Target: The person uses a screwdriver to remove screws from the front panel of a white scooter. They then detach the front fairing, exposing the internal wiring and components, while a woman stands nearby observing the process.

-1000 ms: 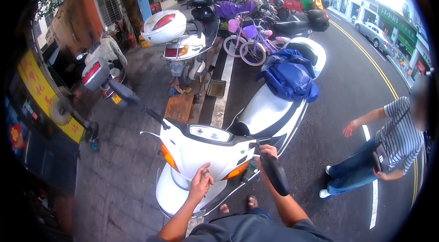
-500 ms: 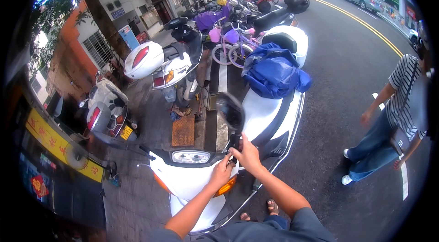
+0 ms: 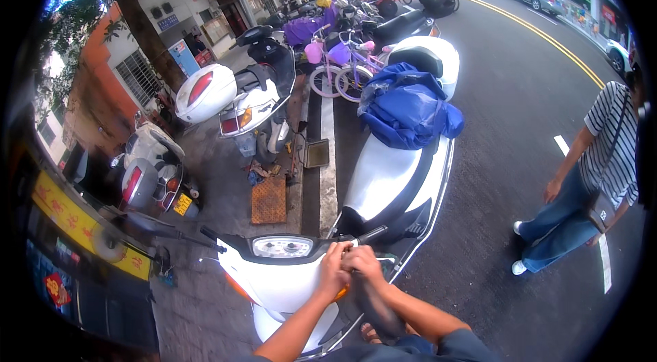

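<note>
Below me stands a white scooter [image 3: 274,283] with its handlebar turned toward me. Both my hands meet at the handlebar, just right of the round-ended instrument panel [image 3: 282,246]. My right hand [image 3: 366,266] is closed round the stem of a black rear-view mirror [image 3: 375,311]. The mirror's dark, blurred head hangs below that hand, toward me. My left hand [image 3: 332,272] is pressed against the right one, its fingers closed at the mirror's mount. The fingers hide the joint itself. A dark handlebar grip [image 3: 373,234] juts out just beyond my hands.
A crumpled blue cover [image 3: 409,109] lies on the scooter's seat. Left are parked scooters [image 3: 256,105] and a rusty metal plate [image 3: 268,199]; small purple bicycles [image 3: 339,74] stand ahead. A person in a striped shirt [image 3: 609,143] is on the road at right.
The mirror head has swung from upright beyond my hands down toward me. My right hand has turned and dropped slightly with it. My left hand stays at the mount.
</note>
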A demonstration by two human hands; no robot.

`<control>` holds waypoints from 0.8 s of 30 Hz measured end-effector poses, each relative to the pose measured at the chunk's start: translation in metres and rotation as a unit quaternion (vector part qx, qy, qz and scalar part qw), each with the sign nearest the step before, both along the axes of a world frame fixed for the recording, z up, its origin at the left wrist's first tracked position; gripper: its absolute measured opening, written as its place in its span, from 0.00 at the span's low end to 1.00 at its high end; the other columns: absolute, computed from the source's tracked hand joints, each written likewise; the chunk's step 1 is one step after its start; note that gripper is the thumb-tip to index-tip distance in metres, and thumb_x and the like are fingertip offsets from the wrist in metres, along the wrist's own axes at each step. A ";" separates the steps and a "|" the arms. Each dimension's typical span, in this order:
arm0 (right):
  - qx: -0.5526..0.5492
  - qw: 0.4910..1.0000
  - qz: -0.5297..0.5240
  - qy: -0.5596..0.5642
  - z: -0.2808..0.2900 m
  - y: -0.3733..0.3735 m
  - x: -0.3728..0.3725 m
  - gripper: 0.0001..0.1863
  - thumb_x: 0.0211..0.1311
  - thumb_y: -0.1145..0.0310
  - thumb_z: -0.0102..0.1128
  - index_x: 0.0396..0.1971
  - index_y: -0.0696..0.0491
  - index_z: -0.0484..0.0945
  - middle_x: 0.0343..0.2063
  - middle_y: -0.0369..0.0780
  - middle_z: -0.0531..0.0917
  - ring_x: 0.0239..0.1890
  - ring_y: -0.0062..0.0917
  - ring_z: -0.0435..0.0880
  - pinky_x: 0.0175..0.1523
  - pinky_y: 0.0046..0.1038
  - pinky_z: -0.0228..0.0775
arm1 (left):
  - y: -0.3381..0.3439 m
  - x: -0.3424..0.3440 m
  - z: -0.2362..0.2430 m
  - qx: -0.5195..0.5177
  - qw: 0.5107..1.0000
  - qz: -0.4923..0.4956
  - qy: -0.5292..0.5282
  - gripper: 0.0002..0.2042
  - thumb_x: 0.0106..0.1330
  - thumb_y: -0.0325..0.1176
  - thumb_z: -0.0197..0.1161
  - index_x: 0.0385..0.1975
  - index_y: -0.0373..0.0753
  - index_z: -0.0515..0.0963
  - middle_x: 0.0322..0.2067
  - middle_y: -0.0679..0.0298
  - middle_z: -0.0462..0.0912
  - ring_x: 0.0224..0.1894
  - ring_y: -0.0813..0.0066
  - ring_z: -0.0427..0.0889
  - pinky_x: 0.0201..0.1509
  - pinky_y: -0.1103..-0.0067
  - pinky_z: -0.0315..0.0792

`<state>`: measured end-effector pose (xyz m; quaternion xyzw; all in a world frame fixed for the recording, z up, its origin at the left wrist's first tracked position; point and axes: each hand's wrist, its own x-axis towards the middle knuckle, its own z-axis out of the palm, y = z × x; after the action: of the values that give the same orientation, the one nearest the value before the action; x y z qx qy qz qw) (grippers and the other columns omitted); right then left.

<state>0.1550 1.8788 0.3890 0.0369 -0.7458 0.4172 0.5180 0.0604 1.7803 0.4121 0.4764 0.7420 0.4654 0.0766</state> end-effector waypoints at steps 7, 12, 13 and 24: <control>-0.528 0.846 -0.078 -0.022 -0.024 0.020 -0.028 0.13 0.69 0.63 0.63 0.37 0.59 0.76 0.29 0.40 0.84 0.32 0.26 0.83 0.43 0.25 0.75 | 0.004 -0.002 -0.010 0.023 0.999 0.031 0.026 0.10 0.63 0.26 0.65 0.41 0.34 0.73 0.40 0.52 0.82 0.42 0.47 0.83 0.46 0.64 0.76; -0.129 0.947 -0.150 -0.255 0.030 0.006 -0.044 0.19 0.62 0.68 0.63 0.51 0.59 0.72 0.34 0.52 0.81 0.38 0.51 0.81 0.46 0.46 0.73 | 0.003 0.001 -0.006 0.016 0.999 0.045 0.014 0.09 0.68 0.27 0.59 0.46 0.33 0.73 0.48 0.48 0.81 0.47 0.45 0.82 0.49 0.64 0.76; -0.044 0.969 -0.178 -0.167 0.031 -0.005 -0.040 0.19 0.58 0.69 0.65 0.49 0.57 0.75 0.39 0.49 0.81 0.44 0.45 0.80 0.48 0.43 0.73 | -0.002 -0.004 -0.013 0.006 0.999 0.022 0.035 0.11 0.69 0.28 0.58 0.48 0.34 0.74 0.48 0.49 0.80 0.48 0.46 0.82 0.49 0.64 0.76; -0.535 0.835 -0.131 0.023 -0.006 -0.010 -0.025 0.18 0.79 0.56 0.47 0.49 0.57 0.75 0.36 0.37 0.81 0.34 0.17 0.79 0.36 0.21 0.73 | -0.006 -0.012 -0.019 -0.045 0.999 -0.017 0.015 0.14 0.67 0.24 0.57 0.52 0.37 0.74 0.49 0.49 0.80 0.50 0.43 0.81 0.52 0.59 0.75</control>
<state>0.1300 1.8688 0.3826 -0.3342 -0.3924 0.6782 0.5238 0.0484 1.7740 0.3932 0.4921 0.7547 0.4233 0.0947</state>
